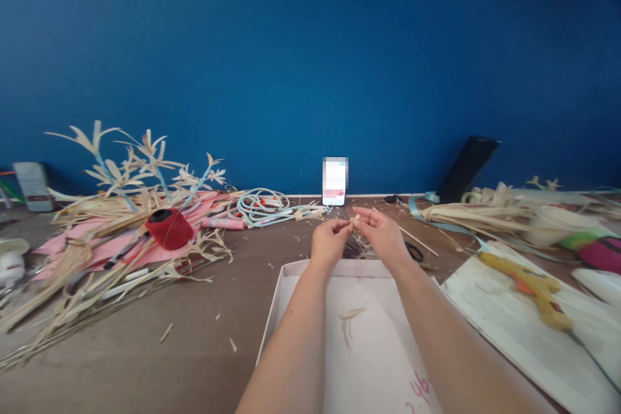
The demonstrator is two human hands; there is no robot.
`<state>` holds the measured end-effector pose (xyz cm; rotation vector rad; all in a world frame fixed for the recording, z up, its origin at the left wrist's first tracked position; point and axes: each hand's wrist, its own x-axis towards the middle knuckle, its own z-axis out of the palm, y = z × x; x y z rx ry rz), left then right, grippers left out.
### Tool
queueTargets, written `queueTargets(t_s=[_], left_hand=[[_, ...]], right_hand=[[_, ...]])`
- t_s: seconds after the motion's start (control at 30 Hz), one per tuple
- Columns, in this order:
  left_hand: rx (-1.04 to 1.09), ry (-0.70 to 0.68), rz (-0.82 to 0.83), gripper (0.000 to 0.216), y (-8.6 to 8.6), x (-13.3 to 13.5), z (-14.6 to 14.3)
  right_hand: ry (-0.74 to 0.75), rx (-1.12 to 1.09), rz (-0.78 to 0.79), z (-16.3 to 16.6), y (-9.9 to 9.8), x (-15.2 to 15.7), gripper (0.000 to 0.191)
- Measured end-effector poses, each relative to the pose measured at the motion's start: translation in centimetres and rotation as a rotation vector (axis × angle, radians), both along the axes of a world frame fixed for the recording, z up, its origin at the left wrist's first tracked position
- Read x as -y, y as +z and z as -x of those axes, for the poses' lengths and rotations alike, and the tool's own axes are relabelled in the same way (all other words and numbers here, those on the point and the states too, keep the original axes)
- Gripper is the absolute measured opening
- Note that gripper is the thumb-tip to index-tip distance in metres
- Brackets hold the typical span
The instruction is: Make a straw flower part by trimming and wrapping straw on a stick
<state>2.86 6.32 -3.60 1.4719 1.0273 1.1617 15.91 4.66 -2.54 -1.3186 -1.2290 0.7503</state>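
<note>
My left hand (328, 242) and my right hand (383, 236) meet above the far edge of a white shallow box (359, 372). Fingertips of both hands pinch a small pale piece (356, 218) that looks like dried leaf; the fingers cover much of it. A few thin pale strips (350, 320) lie inside the box, below my hands. Just beyond my hands, a lit phone (334, 187) stands upright against the blue wall. Dark scissors handles (414, 251) show partly beside my right wrist.
Left, dried-leaf flowers (155, 158) on blue stems stand among strips, near a red thread spool (169, 228) and coiled pale-blue cord (264, 207). On the right, a yellow glue gun (531, 284) rests on white paper (509, 330), its cable trailing forward. A black object (466, 168) leans against the wall.
</note>
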Motion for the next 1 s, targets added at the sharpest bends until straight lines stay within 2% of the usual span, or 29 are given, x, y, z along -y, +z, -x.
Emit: queueTargets(t_s=[0.17,0.43,1.0], left_hand=[[-0.011,-0.017,0.037,0.022,0.42,0.04,0.44],[0.057,-0.084,0.091,0.022,0.33,-0.34,0.67],[0.09,-0.114,0.113,0.022,0.85,-0.02,0.79]], right_hand=[[0.002,0.049,-0.011,-0.01,-0.01,0.12,0.044],[-0.001,-0.06,0.017,0.2,0.11,0.08,0.039],[-0.048,-0.078,0.008,0.49,0.51,0.32,0.037]])
